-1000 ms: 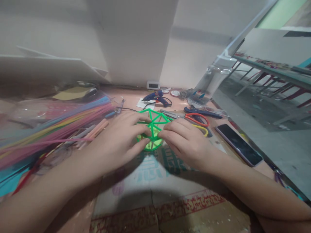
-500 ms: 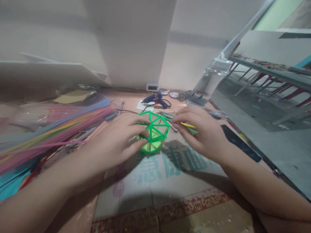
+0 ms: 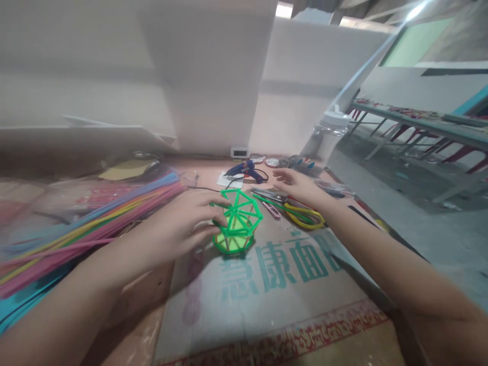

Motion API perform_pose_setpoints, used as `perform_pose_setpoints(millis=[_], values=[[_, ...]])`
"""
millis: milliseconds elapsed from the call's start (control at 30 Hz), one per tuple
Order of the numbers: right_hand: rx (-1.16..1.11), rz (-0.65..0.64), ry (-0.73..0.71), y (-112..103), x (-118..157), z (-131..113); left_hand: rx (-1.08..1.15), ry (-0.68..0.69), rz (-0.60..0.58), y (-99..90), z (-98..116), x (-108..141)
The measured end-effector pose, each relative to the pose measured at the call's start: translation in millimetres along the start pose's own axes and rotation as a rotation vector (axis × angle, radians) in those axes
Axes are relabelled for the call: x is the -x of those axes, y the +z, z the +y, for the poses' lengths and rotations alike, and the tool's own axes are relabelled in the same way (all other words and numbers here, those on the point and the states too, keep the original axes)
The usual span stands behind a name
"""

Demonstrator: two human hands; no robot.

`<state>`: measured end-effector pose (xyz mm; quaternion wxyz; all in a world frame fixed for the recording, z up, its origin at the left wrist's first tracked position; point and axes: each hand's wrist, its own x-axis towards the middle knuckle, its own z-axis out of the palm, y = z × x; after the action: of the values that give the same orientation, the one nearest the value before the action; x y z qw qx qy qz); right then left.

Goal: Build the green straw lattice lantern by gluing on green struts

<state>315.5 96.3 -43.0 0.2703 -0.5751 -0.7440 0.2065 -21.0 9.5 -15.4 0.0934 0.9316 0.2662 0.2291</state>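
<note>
My left hand (image 3: 194, 218) grips the side of a small green lattice frame (image 3: 244, 229) with its thumb and fingers. Triangles form the frame's upper part, and a yellow-green panel shows inside. The frame rests on a printed cardboard sheet (image 3: 282, 305). Reaching forward, my right hand (image 3: 295, 185) has its fingers apart and nothing in them; it is just right of a blue hot glue gun (image 3: 242, 169), not touching it. Under my right wrist lie scissors with yellow handles (image 3: 307, 218), a pink utility knife (image 3: 271, 208) and a green strip (image 3: 263, 199).
Many coloured pipe cleaners (image 3: 141, 203) lie in a bundle at left. A clear bottle with a white lid (image 3: 330, 132) stands at back right. Against the back board is a small white digital display (image 3: 240, 152). A dark phone-like object (image 3: 375, 223) lies by the right edge.
My right hand has moved away from the green frame, forward toward the glue gun. The scissors and knife now show more fully. My left hand stays on the frame; the view has tilted up.
</note>
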Motion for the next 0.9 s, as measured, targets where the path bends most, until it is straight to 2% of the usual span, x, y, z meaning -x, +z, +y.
perform_pose_setpoints(millis=[200,367,567,733,800,900], values=[[0.028,-0.101,0.042,28,-63,7,-0.017,-0.023,-0.023,-2.0,3,1],[0.068,-0.143,0.028,52,-81,-7,-0.011,-0.056,-0.02,-1.1,5,2],[0.1,-0.061,0.1,56,-82,-16,0.124,-0.108,-0.027,-5.5,4,6],[-0.033,-0.011,0.126,42,-69,-13,0.144,-0.185,0.146,-11.6,7,2],[-0.133,-0.01,0.099,35,-57,-14,0.136,-0.235,0.209,-11.4,12,-1],[-0.28,-0.012,0.049,22,-30,-21,0.136,-0.261,0.239,-8.4,23,-4]])
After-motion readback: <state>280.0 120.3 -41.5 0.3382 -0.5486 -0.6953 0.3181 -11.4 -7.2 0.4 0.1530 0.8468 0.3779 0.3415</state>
